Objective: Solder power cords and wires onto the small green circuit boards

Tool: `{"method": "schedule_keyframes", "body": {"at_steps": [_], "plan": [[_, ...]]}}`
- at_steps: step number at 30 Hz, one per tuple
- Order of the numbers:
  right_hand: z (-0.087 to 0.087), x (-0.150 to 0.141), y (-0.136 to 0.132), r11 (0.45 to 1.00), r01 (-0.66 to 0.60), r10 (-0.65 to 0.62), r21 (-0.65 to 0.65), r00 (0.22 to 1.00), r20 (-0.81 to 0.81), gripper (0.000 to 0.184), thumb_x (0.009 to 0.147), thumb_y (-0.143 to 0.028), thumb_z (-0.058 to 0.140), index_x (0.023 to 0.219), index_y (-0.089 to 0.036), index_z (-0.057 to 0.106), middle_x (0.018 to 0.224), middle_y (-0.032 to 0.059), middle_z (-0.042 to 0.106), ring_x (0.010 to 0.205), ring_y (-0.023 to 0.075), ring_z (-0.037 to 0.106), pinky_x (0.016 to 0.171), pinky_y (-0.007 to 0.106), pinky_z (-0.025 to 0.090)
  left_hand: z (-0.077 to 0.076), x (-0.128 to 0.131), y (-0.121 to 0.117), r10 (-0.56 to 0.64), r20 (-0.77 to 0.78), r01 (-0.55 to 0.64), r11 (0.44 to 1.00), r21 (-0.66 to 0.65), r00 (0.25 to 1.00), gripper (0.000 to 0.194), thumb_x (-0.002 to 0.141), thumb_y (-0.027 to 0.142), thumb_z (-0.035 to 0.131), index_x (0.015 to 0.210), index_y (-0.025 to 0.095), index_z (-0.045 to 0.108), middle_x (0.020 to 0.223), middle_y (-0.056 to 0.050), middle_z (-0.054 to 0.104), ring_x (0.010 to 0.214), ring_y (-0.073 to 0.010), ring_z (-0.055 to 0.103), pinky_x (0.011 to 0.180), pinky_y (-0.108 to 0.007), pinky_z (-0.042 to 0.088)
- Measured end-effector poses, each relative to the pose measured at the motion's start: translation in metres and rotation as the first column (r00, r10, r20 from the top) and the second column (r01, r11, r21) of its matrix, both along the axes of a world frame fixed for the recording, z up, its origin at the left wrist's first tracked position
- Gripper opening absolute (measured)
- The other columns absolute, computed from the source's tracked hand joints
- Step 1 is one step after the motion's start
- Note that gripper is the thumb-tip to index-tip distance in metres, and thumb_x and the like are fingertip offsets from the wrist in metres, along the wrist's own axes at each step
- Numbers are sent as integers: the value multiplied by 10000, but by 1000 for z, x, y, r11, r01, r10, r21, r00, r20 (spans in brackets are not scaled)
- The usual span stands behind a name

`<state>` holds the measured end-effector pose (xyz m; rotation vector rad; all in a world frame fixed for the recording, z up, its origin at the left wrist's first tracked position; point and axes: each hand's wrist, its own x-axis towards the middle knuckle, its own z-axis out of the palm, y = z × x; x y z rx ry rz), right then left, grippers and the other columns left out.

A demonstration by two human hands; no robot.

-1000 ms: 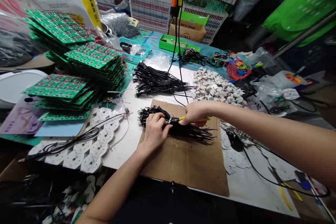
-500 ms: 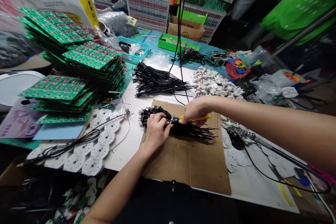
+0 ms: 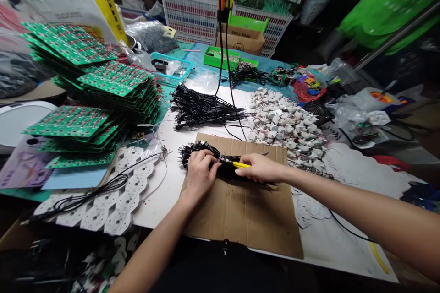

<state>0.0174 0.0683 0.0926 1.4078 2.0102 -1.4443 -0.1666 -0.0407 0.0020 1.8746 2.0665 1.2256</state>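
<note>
Cable bundle (image 3: 227, 171): A thick sheaf of black cords lies crosswise in front of me, beneath both my hands. I judge each cord light, but the lot weighty, soft and springy along its length.
Table (image 3: 156, 206): White-topped where I work, it is crowded with parts and piles.
Circuit boards (image 3: 110, 80): Green and stacked in leaning layers, they stand at my left, well apart from the bundle.
Cardboard (image 3: 240, 224): A brown sheet directly before me carries most of the bundle on its far half.
Spare cables (image 3: 202, 107): A second black pile rests just beyond the cardboard, near a heap of white parts (image 3: 278, 119).
Left hand (image 3: 199, 171): My fingers curl over the bundle, pinning it; how tightly, I cannot tell.
Right hand (image 3: 259, 167): My fingers wrap the yellow-handled tool (image 3: 241, 165), partly hiding the loose cord ends. Its tip reaches my left fingertips, too small to show what it bites.
Plugs (image 3: 187, 152): They bunch at the bundle's left end, some past the cardboard's edge. I judge this end stiff and heavy, best held just behind the plugs; farther along, smooth cords would probably slide and splay.
</note>
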Motion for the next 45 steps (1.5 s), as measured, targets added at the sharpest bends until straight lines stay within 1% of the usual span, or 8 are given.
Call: {"method": "schedule_keyframes", "body": {"at_steps": [9,15,19,22,24,32,37,45], "plan": [[-24,10,-25,973,171,-199,-155,961,-192,284,863,-435,650,798,-215,482,564,-69,551,410,77,514,370,161,365,5,7,8,103,-47,-107,991,-75,994,100,891,222,688,794,241,700,974,-48,703,910,-259,545,810,-435,439],[11,28,-39,957,211,-272,-199,891,-363,404,803,-589,656,833,-226,479,600,-60,547,443,88,493,411,191,377,6,6,16,126,-80,-135,983,-121,989,129,890,228,684,762,236,680,964,-32,724,910,-260,537,804,-432,399],[20,51,-41,933,334,-242,136,858,-452,336,828,-538,626,933,-223,580,731,-5,621,611,150,576,575,259,457,7,1,14,66,35,-62,993,-96,997,131,903,203,674,776,228,653,1017,-13,731,972,-243,573,841,-418,403],[5,49,-42,828,370,-216,421,904,-368,257,815,-437,649,954,-223,614,896,43,702,810,218,651,742,309,479,7,-3,9,9,51,-5,997,-79,999,118,922,186,644,811,224,639,1045,-20,724,997,-232,588,867,-409,415],[-5,39,-43,827,331,-189,454,925,-330,254,833,-430,645,981,-224,625,951,50,726,869,236,671,779,312,473,7,-3,7,9,-6,-9,997,-81,1000,89,925,201,643,838,223,637,1045,-36,716,992,-239,583,874,-408,426],[1,4,-20,948,-51,75,313,995,-66,285,872,-476,662,868,-192,690,866,62,760,783,205,688,633,246,430,8,9,10,109,-135,-124,987,-106,985,55,875,204,695,831,237,699,1006,-60,684,944,-265,546,822,-417,428],[13,4,2,998,46,-44,32,997,-60,339,890,-511,675,858,-174,656,736,57,718,613,153,660,539,220,480,6,10,14,106,-67,-114,985,-132,992,82,877,193,697,813,244,703,985,-44,681,963,-262,543,828,-423,412],[16,9,7,978,64,-52,-201,997,64,360,887,-527,672,769,-196,595,681,75,728,588,205,698,544,283,551,2,6,14,53,-46,-59,990,-132,998,89,926,184,620,851,226,642,1037,-66,661,991,-265,522,875,-432,415]]}}
